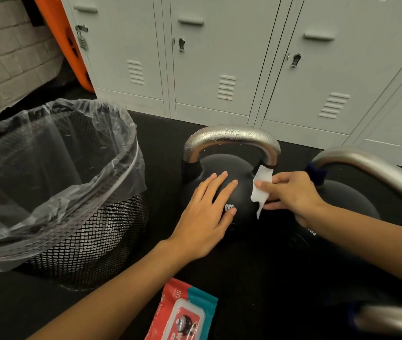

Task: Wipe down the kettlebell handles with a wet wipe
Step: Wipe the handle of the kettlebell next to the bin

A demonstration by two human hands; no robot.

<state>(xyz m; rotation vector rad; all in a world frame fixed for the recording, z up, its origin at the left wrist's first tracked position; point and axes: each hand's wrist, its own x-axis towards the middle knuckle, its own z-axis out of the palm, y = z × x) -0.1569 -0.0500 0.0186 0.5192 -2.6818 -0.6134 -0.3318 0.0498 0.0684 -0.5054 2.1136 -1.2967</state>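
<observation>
On the floor, by the lockers: the kettlebell point(222, 192) you are working on sits between the lined mesh bin point(55, 187) and a second kettlebell point(366, 192).
Left hand point(207, 214): your fingers lie flat and slightly spread on the black body, steadying it.
Right hand point(290, 195): your fingers pinch the wet wipe point(261, 190), its top edge touching the right foot of the handle point(231, 138).
Handle state: droplets bead along the steel arch, so it looks wet but not yet rubbed over.
Risk, grip: only a corner of the wipe meets the metal; a loose pinch could let it slide off the wet steel.
Risk, coverage: the underside and left leg are easy to miss if you only stroke the top.
Risk, remaining work: the second kettlebell handle point(376, 168) looks dry, likely unwiped.
Supply: the wipe pack point(182, 312) lies near your left forearm.
</observation>
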